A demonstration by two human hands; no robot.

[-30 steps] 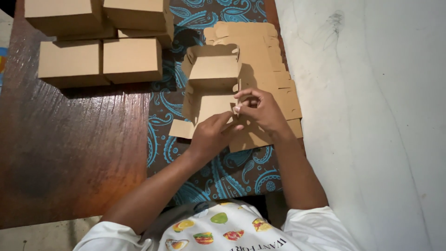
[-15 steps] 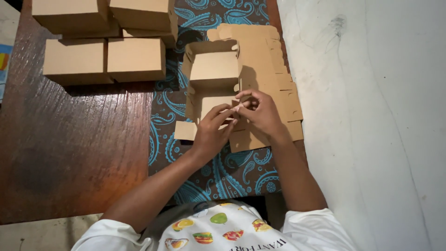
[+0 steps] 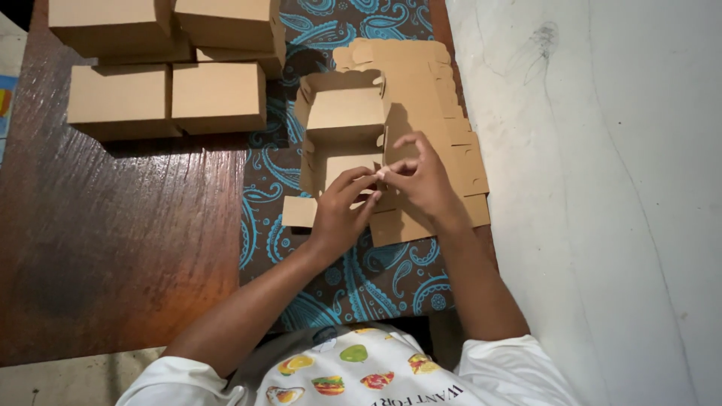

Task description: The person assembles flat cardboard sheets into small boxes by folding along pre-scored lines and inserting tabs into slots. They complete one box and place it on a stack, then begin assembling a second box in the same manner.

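Centre of frame: left hand (image 3: 342, 210) and right hand (image 3: 425, 177) meet over a half-folded brown cardboard box (image 3: 342, 124) lying on a blue patterned cloth (image 3: 376, 274). Both sets of fingertips pinch together on a small flap at the box's near edge; right index finger raised, curled. A stack of flat cardboard blanks (image 3: 432, 98) sits under and right of the box. Finished closed boxes (image 3: 169, 94) upper left, on the dark wooden table (image 3: 113, 248).
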